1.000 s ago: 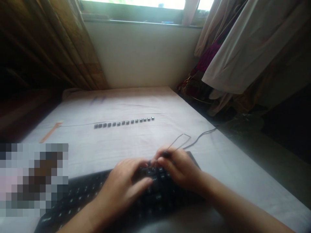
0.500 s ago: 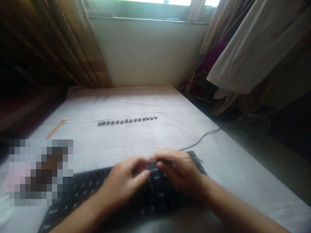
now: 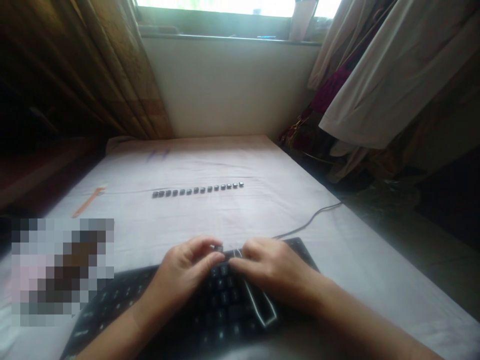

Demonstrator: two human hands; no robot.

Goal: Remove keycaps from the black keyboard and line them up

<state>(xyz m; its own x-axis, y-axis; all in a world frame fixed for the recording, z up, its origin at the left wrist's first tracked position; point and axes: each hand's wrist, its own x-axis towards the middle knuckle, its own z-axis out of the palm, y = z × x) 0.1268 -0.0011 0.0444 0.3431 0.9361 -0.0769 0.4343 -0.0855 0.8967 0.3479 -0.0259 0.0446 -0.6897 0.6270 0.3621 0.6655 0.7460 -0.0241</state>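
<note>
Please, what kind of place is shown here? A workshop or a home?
Probably a room in a home. A cloth-covered table stands below a window with brown curtains, and clothes hang at the right. A black keyboard lies on the table.

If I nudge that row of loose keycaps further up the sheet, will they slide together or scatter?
The keycaps look small and separate, so they would probably scatter or tip rather than move as one. They lie on a soft, creased sheet, which likely drags on them instead of letting them slide. They seem light; a gentle push may flip some.
</note>
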